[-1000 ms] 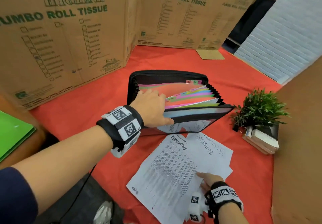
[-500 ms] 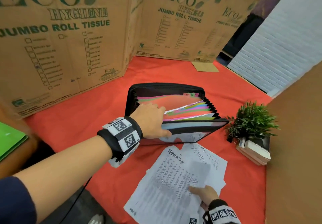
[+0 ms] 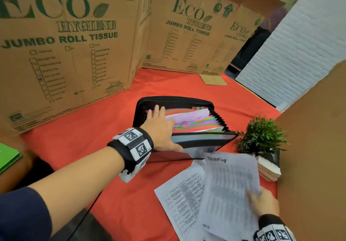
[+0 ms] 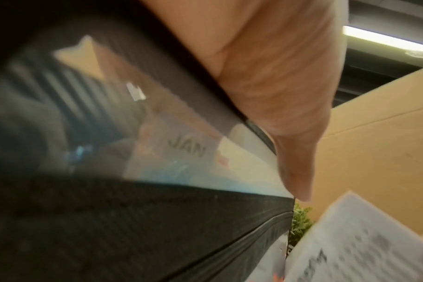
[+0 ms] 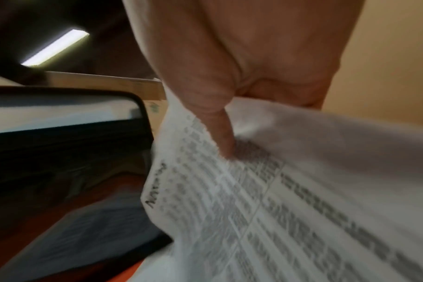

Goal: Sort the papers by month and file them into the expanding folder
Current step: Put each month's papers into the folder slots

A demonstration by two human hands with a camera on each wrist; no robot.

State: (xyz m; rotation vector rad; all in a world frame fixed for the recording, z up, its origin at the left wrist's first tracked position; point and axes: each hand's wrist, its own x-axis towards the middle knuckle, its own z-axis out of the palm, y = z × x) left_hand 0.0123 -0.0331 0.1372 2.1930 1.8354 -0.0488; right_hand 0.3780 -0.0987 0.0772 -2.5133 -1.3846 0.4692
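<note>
Folder [image 3: 179,126] lies open on the bench [image 3: 78,143], coloured dividers fanned, month tabs showing; a JAN tab [image 4: 187,149] sits at the near pocket in the left wrist view.

Left hand [image 3: 161,130] rests on the divider tops near the back pockets, fingers [image 3: 156,109] straight and slightly spread, thumb along the near cover, pressing the pockets apart.

Right hand [image 3: 262,203] pinches the top sheet [image 3: 230,184] at its near edge, thumb on top, other fingers hidden under the paper. Sheet is lifted and blurred; heading unreadable in the head view. A second sheet [image 3: 179,197] lies flat on the bench beneath it.

Step in hand, as I judge it: carry the lifted sheet to its month pocket.

To do well:
- Read the heading and match the tab before moving.
- Left fingers should hold that one gap wide.
- Feed the far edge in first, sheet taut; a limp corner could catch on a divider or slip into the neighbouring pocket.
- Keep clear of the plant [image 3: 262,136] just beside the folder.
</note>
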